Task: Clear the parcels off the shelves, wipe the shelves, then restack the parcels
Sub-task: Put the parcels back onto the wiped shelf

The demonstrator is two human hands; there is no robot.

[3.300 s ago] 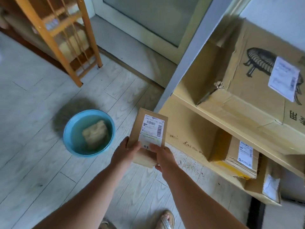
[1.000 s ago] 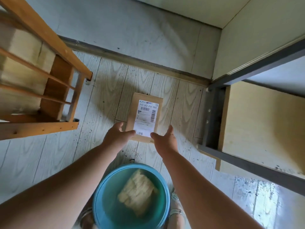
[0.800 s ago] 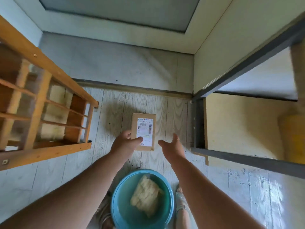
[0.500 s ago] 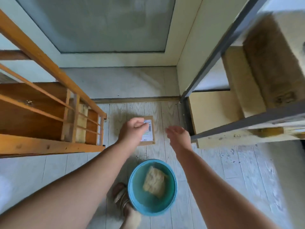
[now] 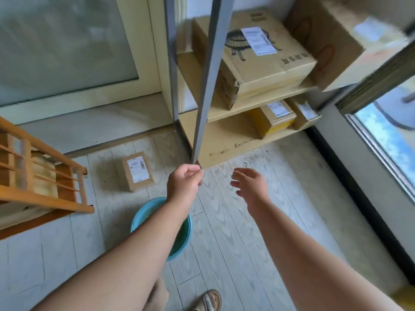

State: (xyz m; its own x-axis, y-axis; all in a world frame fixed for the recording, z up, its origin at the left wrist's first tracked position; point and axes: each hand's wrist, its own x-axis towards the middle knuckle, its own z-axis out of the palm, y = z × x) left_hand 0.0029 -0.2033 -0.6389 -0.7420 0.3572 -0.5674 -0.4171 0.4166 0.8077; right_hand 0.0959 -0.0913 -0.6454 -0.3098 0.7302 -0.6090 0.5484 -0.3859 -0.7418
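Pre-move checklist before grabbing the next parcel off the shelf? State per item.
1. Left hand free: ok, loosely curled, holds nothing.
2. Right hand free: ok, fingers spread.
3. First parcel set down: ok, flat on the floor.
4. Parcels left on the bottom shelf: not ok, yellow-taped box and small box remain.
5. Big box above cleared: not ok.
6. Basin out of the way: cannot tell, left arm covers it.

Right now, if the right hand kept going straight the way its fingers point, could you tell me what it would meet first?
The right hand is open, its fingers pointing left and a bit forward. Most likely it meets the bottom shelf's front edge near the grey upright post, though depth is unclear; the left hand lies close beside that line.
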